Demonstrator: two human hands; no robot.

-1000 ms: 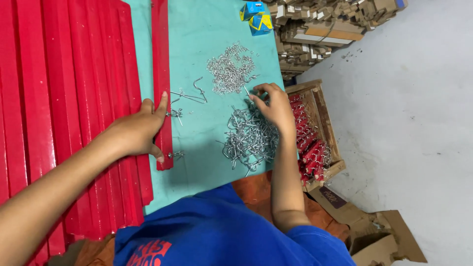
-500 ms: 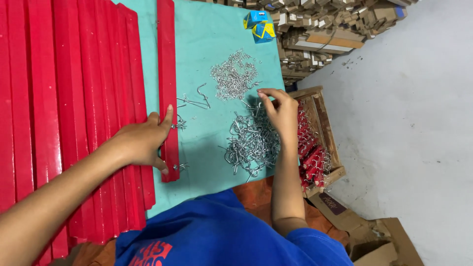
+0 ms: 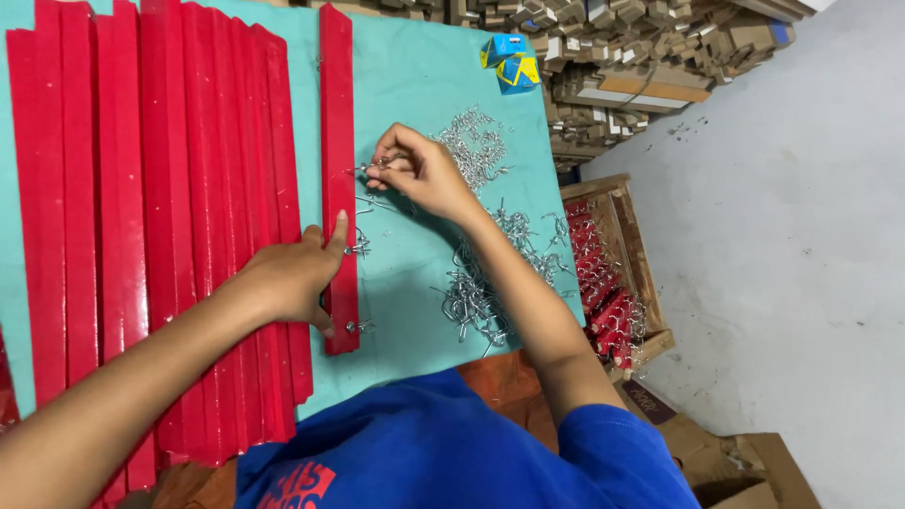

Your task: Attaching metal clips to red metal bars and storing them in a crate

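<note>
- Your left hand presses flat, fingers open, on the single red strip lying on the teal table.
- Your right hand pinches a metal hook just beside that strip's edge.

Left hand pressing red strip, right hand pinching metal hook beside it

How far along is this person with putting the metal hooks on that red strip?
Done: two hooks sit along the red strip, near the left hand. In hand: the right hand holds a hook at the strip's edge. Left: the upper strip shows none, and loose hooks remain heaped on the teal table.
</note>
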